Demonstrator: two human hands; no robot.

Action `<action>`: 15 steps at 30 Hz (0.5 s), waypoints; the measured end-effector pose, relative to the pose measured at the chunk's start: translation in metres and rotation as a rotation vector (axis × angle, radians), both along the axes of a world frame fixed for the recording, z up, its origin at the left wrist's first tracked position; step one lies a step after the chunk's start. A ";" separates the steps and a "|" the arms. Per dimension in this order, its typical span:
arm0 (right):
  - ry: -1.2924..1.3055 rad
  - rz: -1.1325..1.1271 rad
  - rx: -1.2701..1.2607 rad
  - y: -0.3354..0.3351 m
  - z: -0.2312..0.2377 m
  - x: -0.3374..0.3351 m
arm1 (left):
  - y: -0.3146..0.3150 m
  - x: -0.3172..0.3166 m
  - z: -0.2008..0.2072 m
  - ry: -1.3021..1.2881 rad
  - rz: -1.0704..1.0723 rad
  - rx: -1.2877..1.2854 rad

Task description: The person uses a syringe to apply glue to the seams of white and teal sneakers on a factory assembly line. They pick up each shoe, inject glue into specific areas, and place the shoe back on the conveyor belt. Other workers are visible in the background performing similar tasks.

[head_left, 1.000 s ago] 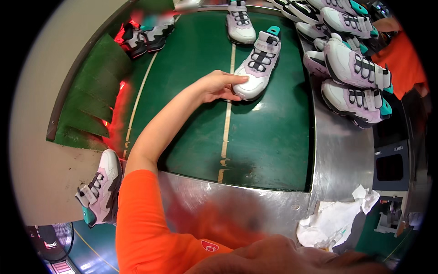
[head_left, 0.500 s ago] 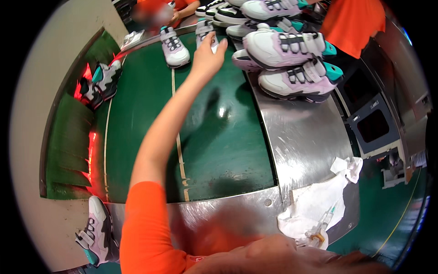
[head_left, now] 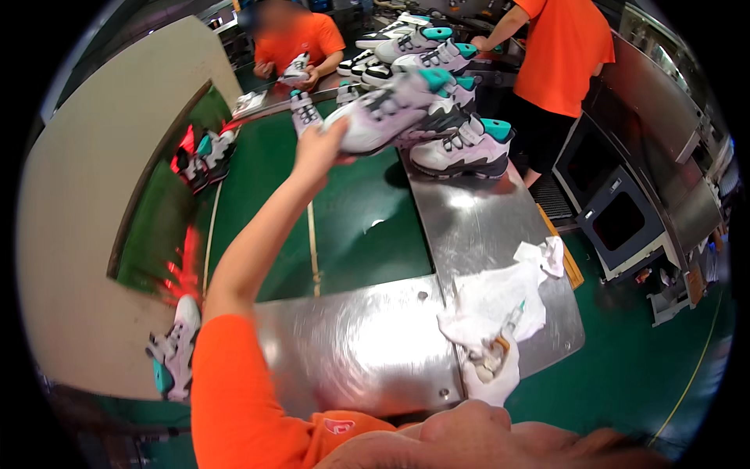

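Sneaker (head_left: 383, 117) in white and lilac is being held above the far right part of the green belt (head_left: 367, 246) by the left hand (head_left: 319, 150), with thumb and fingers clamped on its toe. Beside the belt's right edge, other sneakers (head_left: 461, 150) are being supported by a metal ledge (head_left: 473, 219).

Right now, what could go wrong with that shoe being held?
The left hand grips the held shoe only by its toe end, so it might slip. In this view it overlaps the piled shoes and could knock one, though whether they touch is unclear.
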State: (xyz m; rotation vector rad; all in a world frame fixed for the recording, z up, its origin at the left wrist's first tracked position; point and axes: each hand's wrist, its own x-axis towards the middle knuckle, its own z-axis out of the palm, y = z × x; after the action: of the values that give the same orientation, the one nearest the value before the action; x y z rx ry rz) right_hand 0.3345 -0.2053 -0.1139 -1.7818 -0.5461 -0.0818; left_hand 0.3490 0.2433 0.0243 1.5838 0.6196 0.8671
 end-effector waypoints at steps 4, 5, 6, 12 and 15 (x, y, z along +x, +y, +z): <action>-0.221 0.131 -0.042 -0.002 0.005 0.001 | -0.098 -0.198 -0.003 -0.056 0.159 -0.305; -0.158 0.171 0.004 -0.001 0.006 -0.002 | -0.128 -0.243 -0.007 -0.044 0.233 -0.287; -0.153 0.186 -0.006 -0.002 0.008 -0.002 | -0.158 -0.276 -0.017 -0.037 0.289 -0.278; -0.285 0.238 -0.100 -0.003 0.004 -0.006 | -0.314 -0.367 -0.076 -0.047 0.331 -0.848; -0.295 0.238 -0.080 -0.001 0.000 -0.003 | -0.348 -0.311 -0.086 -0.140 0.010 -1.024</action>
State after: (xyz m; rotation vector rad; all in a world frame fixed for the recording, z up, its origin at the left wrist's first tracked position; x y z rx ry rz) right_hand 0.3311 -0.2068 -0.1136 -1.7802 -0.9819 -0.1605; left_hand 0.0383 -0.1052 -0.0617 0.5890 0.7926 0.5077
